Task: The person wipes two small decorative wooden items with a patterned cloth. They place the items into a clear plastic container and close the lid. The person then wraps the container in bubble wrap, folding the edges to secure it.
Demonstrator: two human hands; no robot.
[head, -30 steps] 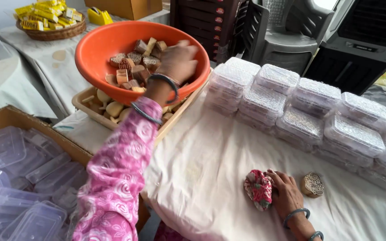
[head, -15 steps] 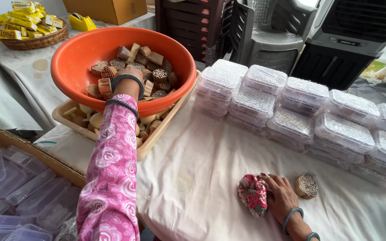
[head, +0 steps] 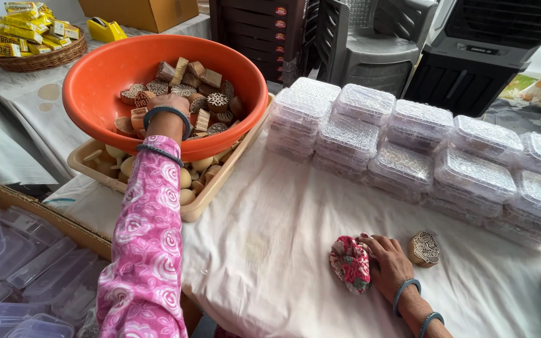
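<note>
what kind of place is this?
Likely a small craft packing or stall setup: an orange basin of carved wooden stamp blocks, stacked clear lidded boxes, and a cloth-covered table.

blocks (head: pixel 211 100) in bowl (head: pixel 95 94) | bowl on tray (head: pixel 220 184) | boxes (head: pixel 408 150) right

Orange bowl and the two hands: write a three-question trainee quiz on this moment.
1. True or false: the left hand is inside the orange bowl, among the carved wooden blocks.
2. The right hand rests on the white cloth beside: A) a yellow packet B) a floral cloth bundle C) a spoon.
3. What stands stacked in rows behind the right hand?

Key: 1 true; 2 B; 3 clear lidded plastic boxes.
</note>
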